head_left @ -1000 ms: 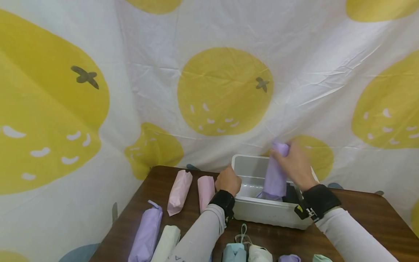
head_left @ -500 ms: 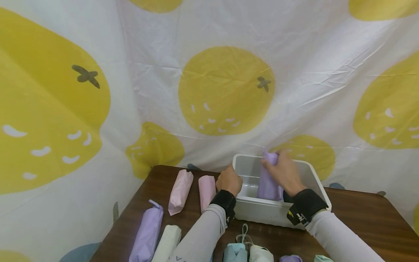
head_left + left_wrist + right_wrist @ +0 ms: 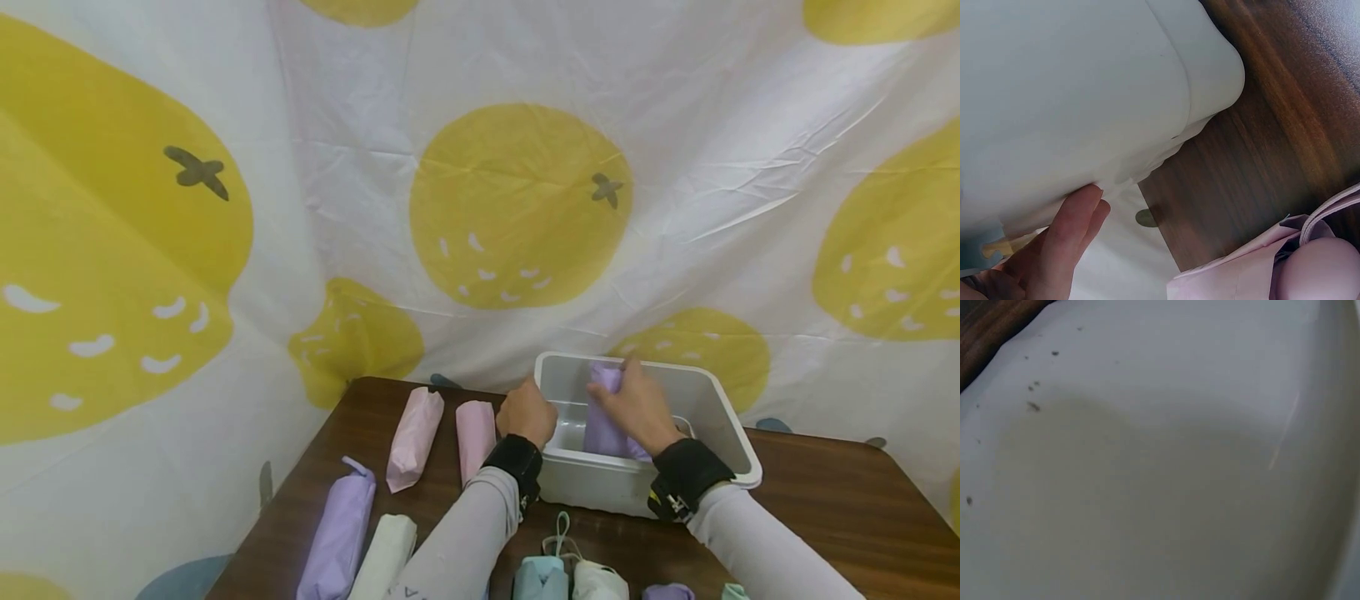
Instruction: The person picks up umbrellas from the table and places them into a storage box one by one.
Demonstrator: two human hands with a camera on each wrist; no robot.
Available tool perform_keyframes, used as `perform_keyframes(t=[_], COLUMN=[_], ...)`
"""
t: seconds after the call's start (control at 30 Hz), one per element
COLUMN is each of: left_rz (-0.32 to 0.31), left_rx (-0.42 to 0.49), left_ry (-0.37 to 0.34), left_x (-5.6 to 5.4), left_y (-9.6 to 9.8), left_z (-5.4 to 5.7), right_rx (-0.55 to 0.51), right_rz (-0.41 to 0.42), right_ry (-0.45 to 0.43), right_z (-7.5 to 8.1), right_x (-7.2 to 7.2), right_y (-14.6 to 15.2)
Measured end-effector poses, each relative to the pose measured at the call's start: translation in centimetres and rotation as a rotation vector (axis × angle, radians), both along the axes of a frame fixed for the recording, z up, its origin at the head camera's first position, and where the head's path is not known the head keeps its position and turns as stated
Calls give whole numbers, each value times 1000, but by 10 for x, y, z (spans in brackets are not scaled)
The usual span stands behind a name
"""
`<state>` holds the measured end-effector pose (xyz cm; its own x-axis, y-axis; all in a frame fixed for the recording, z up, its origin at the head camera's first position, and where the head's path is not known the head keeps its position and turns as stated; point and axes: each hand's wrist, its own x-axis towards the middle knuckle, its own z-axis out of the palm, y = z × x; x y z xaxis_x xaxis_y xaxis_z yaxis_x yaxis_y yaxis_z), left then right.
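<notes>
My right hand (image 3: 641,408) grips a purple folded umbrella (image 3: 602,417) near its top end. The umbrella stands steeply inside a white plastic bin (image 3: 600,485), its lower part hidden behind the front wall. My left hand (image 3: 528,412) holds the bin at its left edge. In the left wrist view its fingers (image 3: 1072,228) lie against the bin's outer wall (image 3: 1079,94). Only the pale bin wall (image 3: 1147,487) fills the right wrist view, blurred, with the right hand out of sight.
Left of the bin lie two pink folded umbrellas (image 3: 416,437), a purple one (image 3: 337,533) and a whitish one (image 3: 384,557). Along the front are a light blue umbrella (image 3: 542,577), a cream one (image 3: 598,582) and a purple one (image 3: 667,592). A fruit-print curtain (image 3: 517,50) hangs behind the table (image 3: 825,492).
My right hand has moved left and down, lowering the purple umbrella deeper into the bin and shifting it toward the left side. My left hand stays at the bin's edge.
</notes>
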<state>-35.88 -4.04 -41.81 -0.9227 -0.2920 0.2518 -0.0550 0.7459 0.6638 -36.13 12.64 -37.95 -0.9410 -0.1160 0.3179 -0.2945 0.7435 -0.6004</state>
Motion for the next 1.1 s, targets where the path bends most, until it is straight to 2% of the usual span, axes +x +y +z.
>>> perform_keyframes(t=[0.33, 0.8, 1.1], left_rz=[-1, 1, -1], left_rx=[-10, -17, -8], left_ry=[5, -7, -10], left_x=[1, -1, 0], left_y=[0, 0, 0], left_z=[0, 1, 0], right_rx=[25, 35, 85], right_rz=[8, 32, 24], right_ry=[-79, -96, -119], right_z=[-9, -15, -18], right_x=[1, -1, -4], right_y=[-5, -9, -10])
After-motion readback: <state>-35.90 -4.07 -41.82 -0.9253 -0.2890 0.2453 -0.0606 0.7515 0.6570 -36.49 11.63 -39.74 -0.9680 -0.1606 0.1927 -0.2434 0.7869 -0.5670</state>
